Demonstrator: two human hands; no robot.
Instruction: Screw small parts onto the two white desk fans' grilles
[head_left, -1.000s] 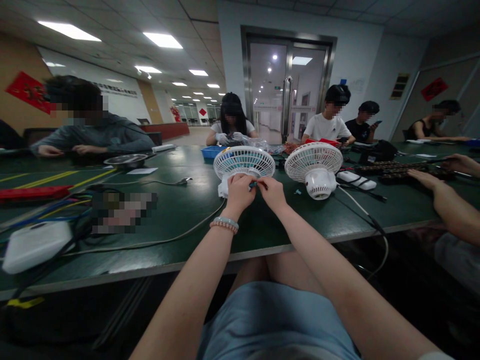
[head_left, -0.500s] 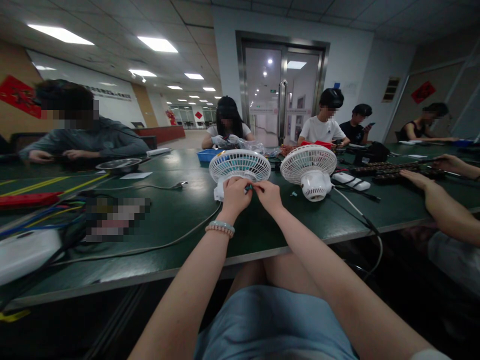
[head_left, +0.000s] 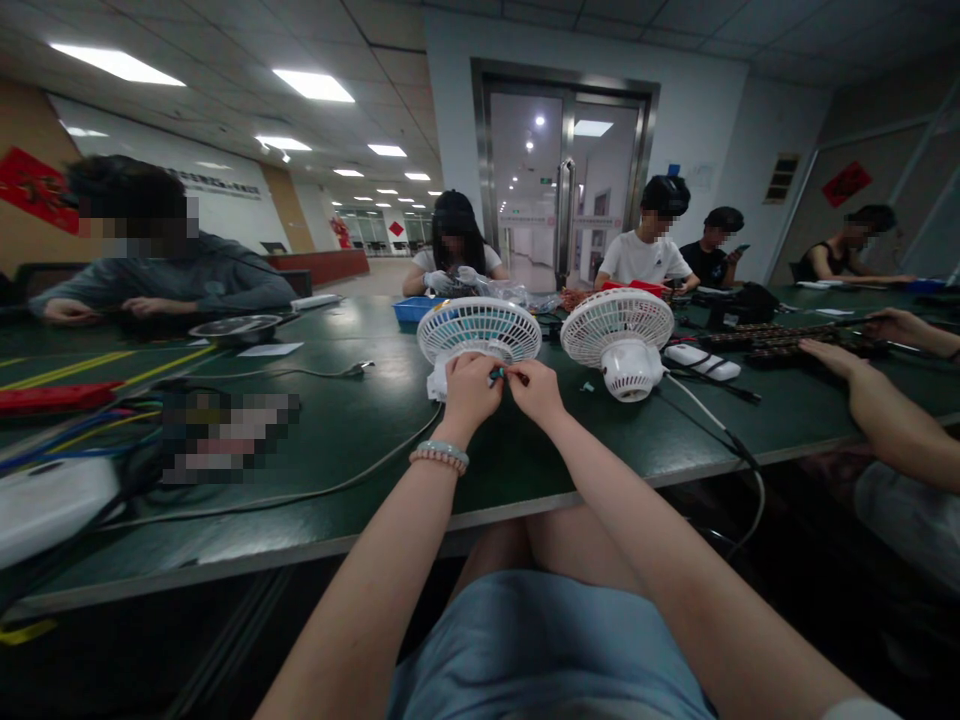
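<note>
A white fan head [head_left: 480, 325] with a slatted round grille lies on the green table in front of me. My left hand [head_left: 472, 388] is closed at its near side, with a small teal piece [head_left: 496, 373] at the fingertips. Close beside it my right hand [head_left: 535, 386] is pinched, its fingertips at the same piece; whether they grip it I cannot make out. The fan's base is largely behind my left hand. To the right rests a second white fan head [head_left: 619, 340], touched by neither hand. A small teal scrap [head_left: 587, 387] lies between the fans.
A blue bin [head_left: 414, 311] stands behind the first fan. A grey cable [head_left: 300, 495] runs across the table at left, and a white cord [head_left: 701, 405] hangs over the front edge at right. A co-worker's hand [head_left: 836, 357] rests near dark strips. Other people sit around the table.
Both hands stay by the near side of the first fan, the fingers shifting only slightly. The fans have not moved.
</note>
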